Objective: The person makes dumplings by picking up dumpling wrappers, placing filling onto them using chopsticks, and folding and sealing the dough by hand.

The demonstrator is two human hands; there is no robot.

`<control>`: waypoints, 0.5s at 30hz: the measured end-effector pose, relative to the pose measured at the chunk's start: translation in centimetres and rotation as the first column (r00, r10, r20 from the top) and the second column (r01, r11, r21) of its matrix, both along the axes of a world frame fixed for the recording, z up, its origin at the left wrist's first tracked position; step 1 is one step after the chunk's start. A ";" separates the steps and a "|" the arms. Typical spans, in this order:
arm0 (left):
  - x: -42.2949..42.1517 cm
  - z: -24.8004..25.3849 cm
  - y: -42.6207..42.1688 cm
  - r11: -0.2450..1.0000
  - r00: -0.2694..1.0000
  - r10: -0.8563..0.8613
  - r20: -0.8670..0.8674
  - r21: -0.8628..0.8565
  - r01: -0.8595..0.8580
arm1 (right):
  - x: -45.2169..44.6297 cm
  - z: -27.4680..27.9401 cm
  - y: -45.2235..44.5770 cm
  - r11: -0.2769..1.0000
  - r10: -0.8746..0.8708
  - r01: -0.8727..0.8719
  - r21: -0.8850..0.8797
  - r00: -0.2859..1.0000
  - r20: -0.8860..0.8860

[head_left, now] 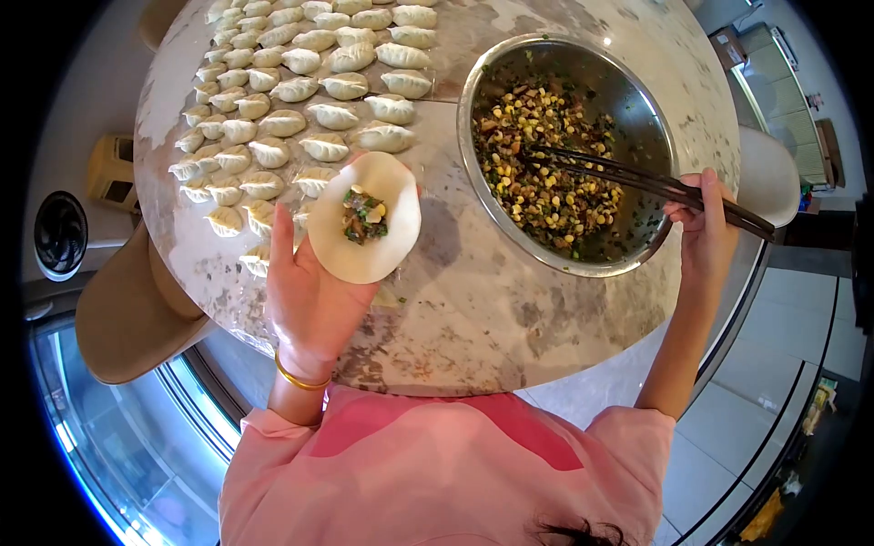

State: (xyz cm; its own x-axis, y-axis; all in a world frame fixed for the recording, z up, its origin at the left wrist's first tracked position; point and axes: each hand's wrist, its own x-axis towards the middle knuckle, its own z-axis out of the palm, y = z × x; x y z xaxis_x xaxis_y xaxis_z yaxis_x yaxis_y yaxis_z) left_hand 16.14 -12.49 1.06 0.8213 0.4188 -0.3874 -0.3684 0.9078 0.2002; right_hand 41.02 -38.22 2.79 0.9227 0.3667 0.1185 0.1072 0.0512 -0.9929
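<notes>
On the palm and fingers of my left hand (314,305) lies a round, pale dumpling wrapper (332,246). A small heap of filling (364,218) with green bits and corn sits at its middle. My right hand (707,223) grips a pair of dark chopsticks (651,178) near their upper ends. Their tips rest in the corn, meat and greens filling (537,196) inside a steel bowl (475,182). Several folded dumplings (325,147) lie in rows just beyond my left hand, some partly hidden by it and the wrapper.
All this stands on a round marbled table (473,337), its near edge close to my body. A brown chair (127,314) is at the left, with a black fan (61,232) beyond it. Another pale chair (769,177) stands at the right edge.
</notes>
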 end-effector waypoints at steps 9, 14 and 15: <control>-0.1 0.0 0.4 0.999 0.996 -0.036 0.079 0.010 0.036 | 0.1 -0.5 0.2 0.992 -0.083 0.089 0.089 0.994 -0.077; 0.0 -0.5 0.3 0.998 0.988 -0.061 0.143 -0.013 0.064 | 0.6 -1.3 -1.5 0.968 -0.141 0.166 0.187 0.980 -0.138; 0.1 -0.5 0.2 0.998 0.988 -0.058 0.146 -0.014 0.060 | 0.5 -1.4 -1.9 0.957 -0.179 0.209 0.203 0.972 -0.155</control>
State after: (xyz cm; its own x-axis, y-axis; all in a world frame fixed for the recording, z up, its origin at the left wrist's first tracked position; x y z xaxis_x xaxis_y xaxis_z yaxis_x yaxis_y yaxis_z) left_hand 16.28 -12.25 0.60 0.8926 0.3617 -0.2690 -0.3380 0.9319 0.1316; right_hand 41.56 -40.14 1.43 0.9863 0.1585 0.0458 0.0034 0.2582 -0.9661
